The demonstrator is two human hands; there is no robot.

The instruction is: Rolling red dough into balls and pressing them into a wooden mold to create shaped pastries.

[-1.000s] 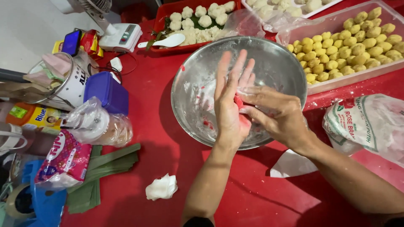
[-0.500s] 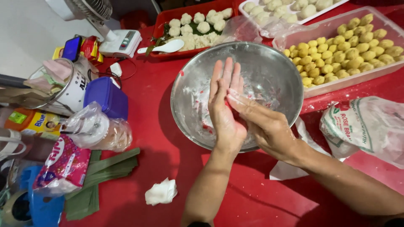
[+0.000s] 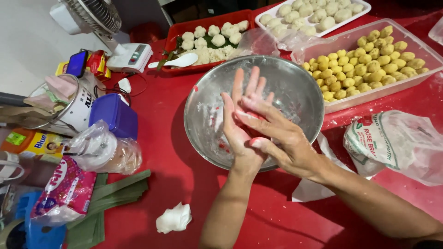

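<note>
Red dough (image 3: 253,138) sat at frame centre, pressed between the flat, open left hand (image 3: 240,122) and the right hand (image 3: 281,138) laid across it, over the steel bowl (image 3: 295,87), likely so crumbs fell inside.

The table (image 3: 175,184) was red. The steel bowl (image 3: 295,87) was silver-grey, smeared with white flour and red specks. Between the left hand (image 3: 242,115) and right hand (image 3: 281,138) the dough (image 3: 251,115) showed red. The clear tub (image 3: 427,76) held yellow balls (image 3: 364,64). The red tray (image 3: 184,30) held white balls (image 3: 217,39). The lidded box (image 3: 115,115) was blue-violet; the folded leaves (image 3: 115,191) were green.
</note>
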